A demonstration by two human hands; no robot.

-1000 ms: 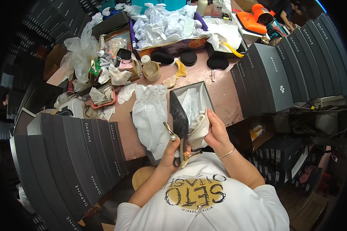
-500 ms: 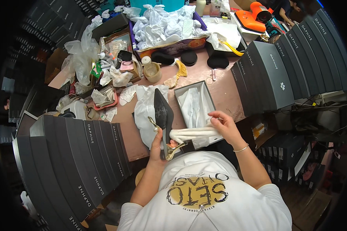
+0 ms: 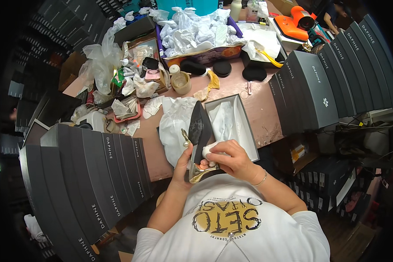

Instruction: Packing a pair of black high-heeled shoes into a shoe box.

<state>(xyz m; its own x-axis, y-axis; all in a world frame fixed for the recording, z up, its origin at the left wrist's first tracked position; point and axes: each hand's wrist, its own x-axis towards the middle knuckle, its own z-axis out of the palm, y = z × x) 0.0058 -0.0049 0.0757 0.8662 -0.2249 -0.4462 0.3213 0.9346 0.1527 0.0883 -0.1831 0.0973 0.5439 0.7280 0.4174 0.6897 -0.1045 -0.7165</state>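
Shoe, black and pointed, held up in front of the person at the near edge of the tabletop, toe aimed away, and now the white cloth comes in tight! Half a second ago that cloth was stretched in a long band out to the right; now it's a small bunch against the shoe's right flank, or just beside it, the fingers hiding which.

Left hand: grip clamped around the rear of the shoe, thumb on the near side, fingertips showing on the other. Right hand: it has swung in from over the open box, and its grip is pinched together on the cloth. So both hands are working close on one spot, the left steadying, the right, I'd judge, pressing or wiping; whether the cloth is actually rubbing, I can't tell.

Gold heel points back toward the person's shirt, and a gold ornament stands out on the left side. White paper lies left of the shoe, the box to its right, more pale wrapping inside it.
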